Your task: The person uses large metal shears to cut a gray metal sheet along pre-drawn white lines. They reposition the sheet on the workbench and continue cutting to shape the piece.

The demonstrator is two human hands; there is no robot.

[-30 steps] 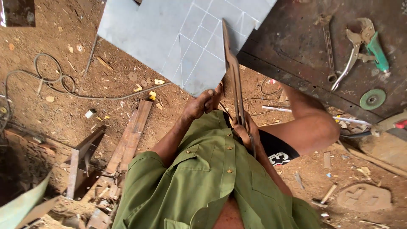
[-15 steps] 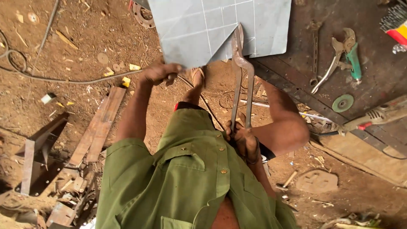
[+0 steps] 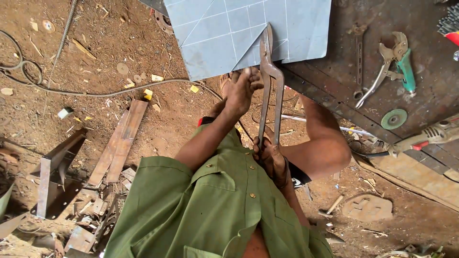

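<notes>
A grey-blue metal sheet [image 3: 224,38] with scribed lines lies over the edge of a dark steel bench [image 3: 420,19]. Long metal shears [image 3: 268,81] point up into the sheet's lower edge, their blades in a cut notch. My right hand [image 3: 270,160] grips both shear handles close to my green shirt [image 3: 210,210]. My left hand [image 3: 241,91] reaches up beside the blades and holds the sheet's lower edge, fingers curled under it.
On the bench lie green-handled locking pliers [image 3: 399,59], a wrench [image 3: 358,62], a green grinding disc [image 3: 394,118] and an angle grinder [image 3: 430,136]. A cable [image 3: 95,91], flat steel bars [image 3: 119,143], angle offcuts [image 3: 57,162] and scrap litter the dirt floor.
My left hand slid right along the sheet's edge until it sits beside the shears. The shears swung upright and their blades went further into the sheet.
</notes>
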